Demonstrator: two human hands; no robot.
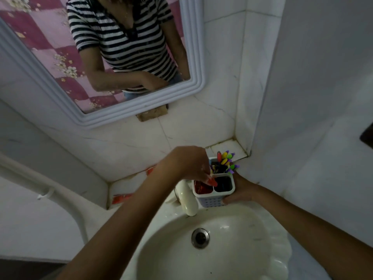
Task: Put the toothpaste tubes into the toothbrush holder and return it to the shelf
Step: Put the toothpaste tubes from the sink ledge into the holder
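- White oval ceramic basin (232, 265) with scalloped rim, metal drain (200, 238) at its centre.
- Cream plastic tap spout (186, 201) over the basin's back edge.
- White-framed wall mirror (129, 110), tilted.
- White marbled wall tiles (191, 128); brownish patch (152, 114) under the mirror, possibly a broken fixture.
- White pipe (66, 201) at left.

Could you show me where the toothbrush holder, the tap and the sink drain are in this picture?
toothbrush holder (212, 201): head view, on its perforated white front wall.
tap (186, 200): head view, on the cream spout, left of the holder.
sink drain (200, 237): head view, on the metal ring at the basin's bottom.
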